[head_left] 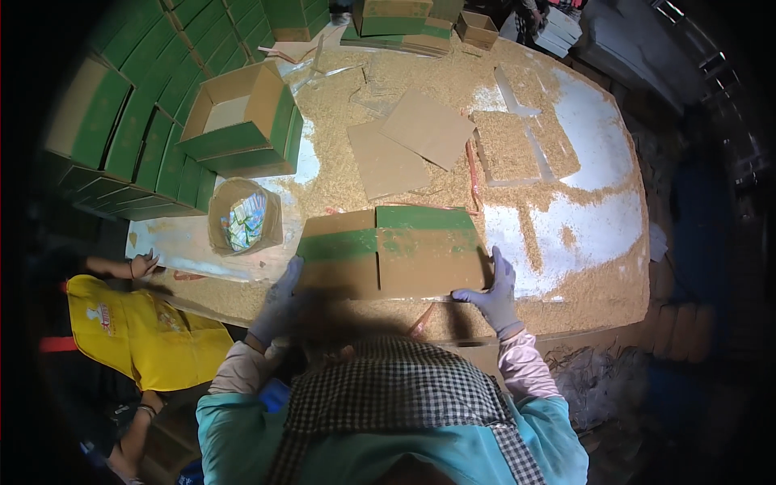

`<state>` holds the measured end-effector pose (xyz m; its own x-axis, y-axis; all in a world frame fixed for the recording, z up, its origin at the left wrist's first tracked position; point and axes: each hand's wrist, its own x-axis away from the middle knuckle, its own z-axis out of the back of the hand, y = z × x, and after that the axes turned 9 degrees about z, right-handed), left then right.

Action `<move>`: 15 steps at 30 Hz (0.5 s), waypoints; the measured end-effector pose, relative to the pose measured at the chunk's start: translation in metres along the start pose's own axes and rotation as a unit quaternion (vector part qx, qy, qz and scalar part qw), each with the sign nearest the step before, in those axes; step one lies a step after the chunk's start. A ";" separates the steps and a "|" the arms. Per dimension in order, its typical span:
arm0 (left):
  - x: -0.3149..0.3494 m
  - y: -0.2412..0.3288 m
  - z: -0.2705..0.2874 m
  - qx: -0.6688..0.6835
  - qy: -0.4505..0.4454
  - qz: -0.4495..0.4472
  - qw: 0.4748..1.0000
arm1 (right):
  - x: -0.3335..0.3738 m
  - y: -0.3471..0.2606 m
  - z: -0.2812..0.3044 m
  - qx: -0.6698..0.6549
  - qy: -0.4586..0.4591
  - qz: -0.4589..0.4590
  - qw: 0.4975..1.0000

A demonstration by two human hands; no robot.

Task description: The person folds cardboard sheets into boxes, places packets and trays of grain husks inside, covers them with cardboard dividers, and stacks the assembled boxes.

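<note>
A brown cardboard box (432, 263) with a green band lies in front of me on the table, its top flaps folded in and a narrow seam between them. My left hand (277, 303), in a pale grey glove, presses against the box's left side; its thumb is partly lost in shadow. At the right near corner my right hand (495, 295), gloved alike, has its fingers up along the side and its thumb across the near edge. Between them the two hands hold the box.
Brown husks strew the table (578, 242). Flat cardboard sheets (424, 129) lie beyond the box. To the left stand a round tub (271, 230) of small packets, an open box (283, 129) and stacked green boxes (149, 137). A person in a yellow apron (153, 335) is close at left.
</note>
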<state>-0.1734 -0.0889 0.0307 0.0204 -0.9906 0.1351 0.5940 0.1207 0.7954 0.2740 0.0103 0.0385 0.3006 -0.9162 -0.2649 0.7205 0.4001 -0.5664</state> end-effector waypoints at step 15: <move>-0.103 0.075 -0.073 -0.376 -0.099 -0.290 0.874 | -0.144 -0.029 -0.078 -0.131 -0.027 0.083 0.988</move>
<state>-0.0723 0.0179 0.0329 -0.5557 -0.8314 -0.0024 0.8205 -0.5489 0.1598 0.1613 0.1318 0.0320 0.4383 -0.8346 -0.3336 0.4746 0.5301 -0.7027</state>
